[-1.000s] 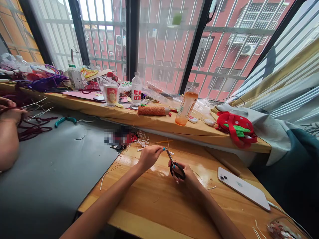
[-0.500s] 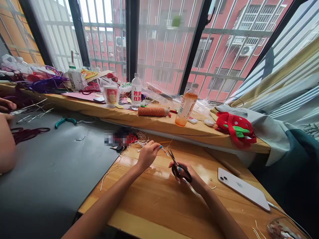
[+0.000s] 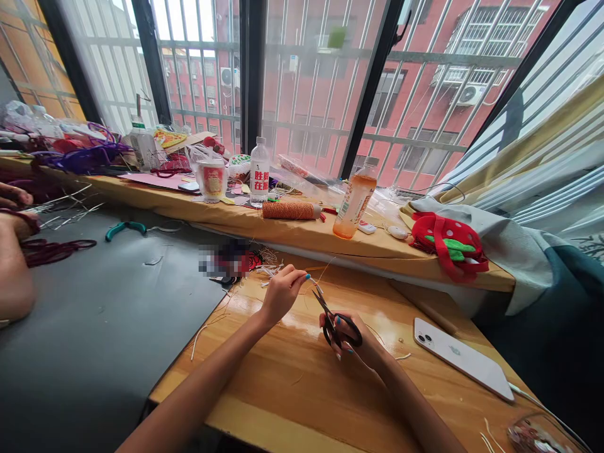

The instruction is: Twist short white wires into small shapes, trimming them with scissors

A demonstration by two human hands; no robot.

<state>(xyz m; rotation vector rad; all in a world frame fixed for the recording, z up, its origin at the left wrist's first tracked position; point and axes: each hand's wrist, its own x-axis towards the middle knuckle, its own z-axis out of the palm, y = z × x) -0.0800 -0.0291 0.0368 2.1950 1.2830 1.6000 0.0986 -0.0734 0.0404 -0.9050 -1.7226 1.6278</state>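
Observation:
My left hand (image 3: 285, 293) pinches a short white cord (image 3: 317, 286) with thin orange thread wound about it. A loose end of thread (image 3: 325, 270) sticks up from it. Black-handled scissors (image 3: 336, 324) sit in my right hand (image 3: 356, 343), its fingers through the loops. The blades point up and to the left, with their tips at the cord by my left fingertips. Whether the blades touch the thread is too small to tell. Both hands are over the wooden table (image 3: 292, 402).
A phone (image 3: 462, 358) with a cable lies at right. Behind stands a ledge (image 3: 302, 233) with an orange thread spool (image 3: 290, 211), a water bottle (image 3: 259, 173) and an orange drink bottle (image 3: 355, 198). At left are teal pliers (image 3: 126, 230) and another person's arm (image 3: 16, 264).
The scissors have moved slightly left, bringing their tips up to the cord and thread. My left hand still pinches the cord in nearly the same place.

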